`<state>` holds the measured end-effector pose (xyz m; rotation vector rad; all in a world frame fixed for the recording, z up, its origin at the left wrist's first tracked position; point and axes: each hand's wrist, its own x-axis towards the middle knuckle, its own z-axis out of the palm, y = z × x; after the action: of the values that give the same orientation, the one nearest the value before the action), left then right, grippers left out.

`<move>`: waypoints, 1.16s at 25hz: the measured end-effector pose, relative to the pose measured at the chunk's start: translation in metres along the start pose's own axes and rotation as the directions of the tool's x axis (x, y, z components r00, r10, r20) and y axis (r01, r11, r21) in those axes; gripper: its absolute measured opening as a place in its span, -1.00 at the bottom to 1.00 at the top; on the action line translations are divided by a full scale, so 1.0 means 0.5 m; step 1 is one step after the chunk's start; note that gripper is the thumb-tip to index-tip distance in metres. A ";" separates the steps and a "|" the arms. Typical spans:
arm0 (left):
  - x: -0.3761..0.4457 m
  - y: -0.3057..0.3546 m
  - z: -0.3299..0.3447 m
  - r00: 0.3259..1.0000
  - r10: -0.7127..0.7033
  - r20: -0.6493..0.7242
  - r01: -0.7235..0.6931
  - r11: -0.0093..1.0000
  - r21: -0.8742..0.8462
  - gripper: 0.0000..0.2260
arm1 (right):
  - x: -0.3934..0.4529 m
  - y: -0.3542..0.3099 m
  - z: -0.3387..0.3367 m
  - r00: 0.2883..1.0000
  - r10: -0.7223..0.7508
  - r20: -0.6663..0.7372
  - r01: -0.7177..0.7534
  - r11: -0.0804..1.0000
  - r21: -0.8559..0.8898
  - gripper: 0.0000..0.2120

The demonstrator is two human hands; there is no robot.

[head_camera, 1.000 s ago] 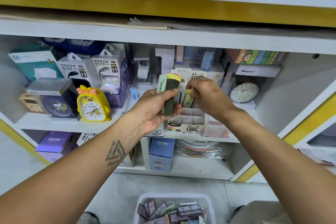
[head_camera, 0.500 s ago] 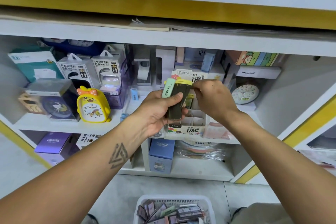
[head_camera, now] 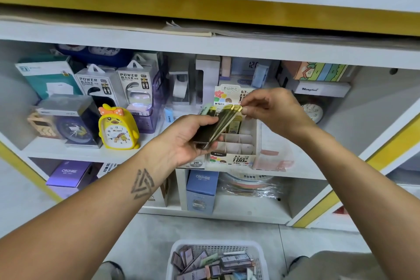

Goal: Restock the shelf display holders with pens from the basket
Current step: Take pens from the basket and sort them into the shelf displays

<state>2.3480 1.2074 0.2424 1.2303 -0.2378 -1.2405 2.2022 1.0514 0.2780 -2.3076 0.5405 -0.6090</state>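
Basket (head_camera: 175,254) sits nearest, at 6 o'clock by my feet, w/ plenty of packs (head_camera: 236,259) left in it.

Up from there, my left hand (head_camera: 181,141) is wrapped round a stack (head_camera: 213,127) of the flat dark packs, thumb on top. Stack's long axis runs from approx 7 o'clock at the palm to 1 o'clock at the yellow caps, tilted up toward the shelf.

My right hand (head_camera: 270,111) is at that cap end, thumb and forefinger pinching the tip of the outermost pack (head_camera: 237,108), peeling it off the rest. So both hands are clamped on the same bundle, right one further out.

Holder (head_camera: 234,150) is directly behind and below the stack, at 12 o'clock on the shelf, nearer my right hand. Its front cardboard cells look empty; a few packs stand in the back row, tho the stack hides part of it.

Next, I reckon: pull the pack free along its length, turn it upright, drop it cap-up into an open cell.
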 end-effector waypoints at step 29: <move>0.013 0.013 -0.002 0.953 0.232 -0.195 -0.240 0.971 -0.018 -0.89 | 0.019 0.012 0.012 0.978 -0.198 -0.065 0.162 0.920 -0.357 -0.83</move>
<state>2.3550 1.2020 0.2441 1.2375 -0.2102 -0.9105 2.2120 1.0453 0.2725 -2.6976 0.5195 -0.7716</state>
